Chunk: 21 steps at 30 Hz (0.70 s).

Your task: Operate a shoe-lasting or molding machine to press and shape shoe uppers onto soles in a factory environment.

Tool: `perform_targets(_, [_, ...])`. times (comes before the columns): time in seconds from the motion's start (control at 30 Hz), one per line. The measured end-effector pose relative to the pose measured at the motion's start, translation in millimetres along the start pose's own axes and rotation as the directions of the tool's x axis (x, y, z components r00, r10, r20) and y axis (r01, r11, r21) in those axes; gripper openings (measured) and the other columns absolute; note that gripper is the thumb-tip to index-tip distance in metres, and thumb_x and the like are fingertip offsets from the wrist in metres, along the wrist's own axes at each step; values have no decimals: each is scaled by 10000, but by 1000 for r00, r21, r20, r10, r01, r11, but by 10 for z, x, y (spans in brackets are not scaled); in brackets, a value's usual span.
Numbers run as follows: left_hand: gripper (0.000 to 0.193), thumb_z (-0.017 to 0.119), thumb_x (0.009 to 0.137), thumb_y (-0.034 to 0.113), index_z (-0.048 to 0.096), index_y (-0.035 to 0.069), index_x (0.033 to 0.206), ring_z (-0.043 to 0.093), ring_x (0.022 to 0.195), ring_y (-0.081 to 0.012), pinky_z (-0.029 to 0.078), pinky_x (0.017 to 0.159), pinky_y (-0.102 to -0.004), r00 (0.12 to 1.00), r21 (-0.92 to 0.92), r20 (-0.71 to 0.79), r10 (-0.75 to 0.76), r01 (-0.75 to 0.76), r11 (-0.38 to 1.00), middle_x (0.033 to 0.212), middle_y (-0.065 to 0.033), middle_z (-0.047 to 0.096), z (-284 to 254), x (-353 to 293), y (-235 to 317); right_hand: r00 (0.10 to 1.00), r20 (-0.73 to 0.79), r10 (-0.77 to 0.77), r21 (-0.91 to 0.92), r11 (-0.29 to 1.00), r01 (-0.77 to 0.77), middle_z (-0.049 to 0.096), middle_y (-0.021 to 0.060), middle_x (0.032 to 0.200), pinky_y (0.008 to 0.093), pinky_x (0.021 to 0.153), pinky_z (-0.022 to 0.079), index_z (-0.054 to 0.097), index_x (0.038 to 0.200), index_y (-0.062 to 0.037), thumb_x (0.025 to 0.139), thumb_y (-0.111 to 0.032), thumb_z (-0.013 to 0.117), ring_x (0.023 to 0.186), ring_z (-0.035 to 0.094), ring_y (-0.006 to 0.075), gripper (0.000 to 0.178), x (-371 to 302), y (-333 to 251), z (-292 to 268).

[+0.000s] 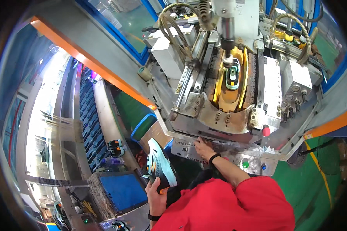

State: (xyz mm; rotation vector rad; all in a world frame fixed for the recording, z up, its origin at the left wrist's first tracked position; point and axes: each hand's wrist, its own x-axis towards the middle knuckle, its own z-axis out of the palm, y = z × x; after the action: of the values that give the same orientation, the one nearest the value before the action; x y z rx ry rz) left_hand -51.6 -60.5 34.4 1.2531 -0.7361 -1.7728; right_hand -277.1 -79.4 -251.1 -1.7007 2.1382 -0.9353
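My left hand (pixel 157 198) is closed around the heel end of a sneaker (pixel 164 166). The sneaker has a pale mint and white sole side, a black upper and orange accents, and its toe points away from me. Fingers partly spread, my right hand (pixel 205 149) rests on the control panel (pixel 189 149) at the front of a press machine, with nothing visible in it. Inside the machine, a second sneaker (pixel 232 79) sits between yellow pads (pixel 243 86), beneath a vertical press rod (pixel 228 34).
Green (pixel 245 164) and blue buttons (pixel 263 166) sit on the panel's right part, below a red knob (pixel 266 131). At left runs a conveyor (pixel 90 111) beside more shoes (pixel 115 148), a plastic bottle (pixel 113 161) and a blue-topped surface (pixel 123 191). An orange-edged frame (pixel 92 63) slants across the upper left.
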Motion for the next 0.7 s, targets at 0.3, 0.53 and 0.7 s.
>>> perform_targets(0.3, [309, 614, 914, 99, 570, -44, 1184, 657, 963, -232, 543, 835, -354, 995, -44, -80, -63, 60, 997, 1087, -115, 651, -341, -241, -352, 1000, -12, -5, 175, 984, 7, 570, 121, 1065, 456, 763, 497, 609, 998, -116, 799, -267, 668, 963, 589, 350, 256, -17, 45, -13])
perform_targets(0.53, [224, 676, 900, 120, 640, -29, 1064, 648, 940, -166, 516, 778, -275, 983, 467, -103, 149, -85, 880, 1069, -69, 644, -1049, -632, -750, 986, 169, 8, 188, 981, -40, 567, 155, 1001, 442, 792, 469, 603, 985, -52, 785, -146, 635, 950, 577, 350, 223, 83, 15, -42])
perform_targets(0.7, [271, 764, 810, 115, 670, -14, 1030, 648, 818, -210, 537, 667, -409, 823, -463, -485, -297, 46, 885, 939, -107, 677, -1654, -1040, -925, 993, 107, 43, 188, 980, -63, 592, 138, 967, 380, 751, 490, 625, 960, -27, 767, -123, 642, 866, 603, 281, 216, 289, 419, 278])
